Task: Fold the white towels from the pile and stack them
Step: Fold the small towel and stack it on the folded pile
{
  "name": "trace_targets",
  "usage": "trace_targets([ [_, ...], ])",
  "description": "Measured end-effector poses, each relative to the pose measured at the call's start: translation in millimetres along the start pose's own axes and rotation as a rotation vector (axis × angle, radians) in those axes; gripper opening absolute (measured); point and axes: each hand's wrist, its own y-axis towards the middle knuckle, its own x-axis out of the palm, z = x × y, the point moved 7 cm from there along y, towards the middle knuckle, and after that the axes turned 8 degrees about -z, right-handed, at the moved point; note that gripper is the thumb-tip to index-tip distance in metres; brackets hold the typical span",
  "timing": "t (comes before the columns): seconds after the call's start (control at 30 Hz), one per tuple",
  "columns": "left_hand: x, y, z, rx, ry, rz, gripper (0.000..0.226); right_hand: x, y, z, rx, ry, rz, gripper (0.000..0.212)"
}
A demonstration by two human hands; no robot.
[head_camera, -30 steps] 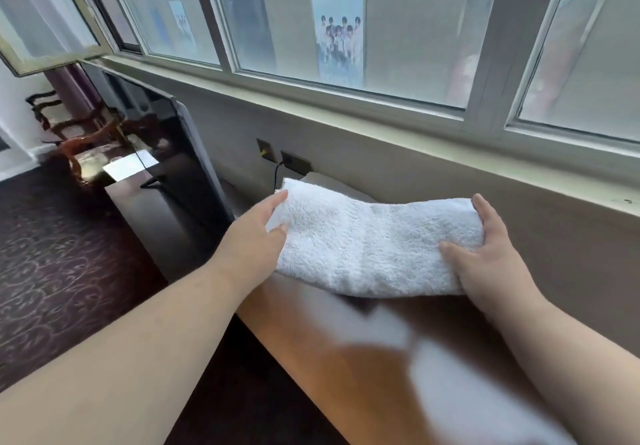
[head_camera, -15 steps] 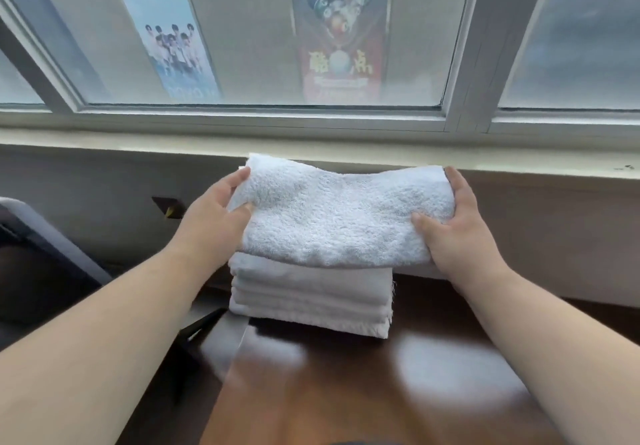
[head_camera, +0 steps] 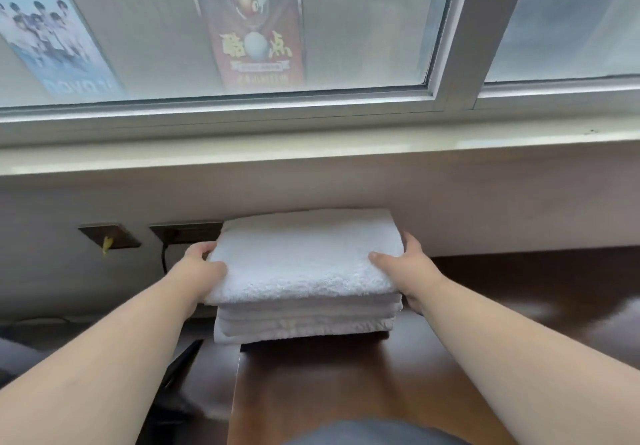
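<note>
a folded white towel [head_camera: 304,257] lies on top of the stack of folded towels [head_camera: 304,323], which sits at the far left corner of the dark wooden counter [head_camera: 346,392], against the wall under the window sill [head_camera: 311,153]. the left hand [head_camera: 201,268] grips the top towel's left end, thumb on top and fingers curled round the edge. the right hand [head_camera: 405,268] holds its right end the same way, thumb on top. two wall sockets [head_camera: 110,236] sit just left of the stack. posters [head_camera: 252,28] show through the window.
</note>
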Motion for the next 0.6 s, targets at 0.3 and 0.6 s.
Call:
trace_targets([
  [0.3, -7.1, 36.6, 17.0, -0.007, 0.001, 0.014, 0.078, 0.4, 19.3, -8.6, 0.267, 0.264, -0.101, 0.054],
  [0.6, -4.2, 58.3, 31.6, 0.203, -0.362, -0.125, 0.061, -6.1, 35.9, -41.9, -0.113, 0.338, -0.139, 0.057],
])
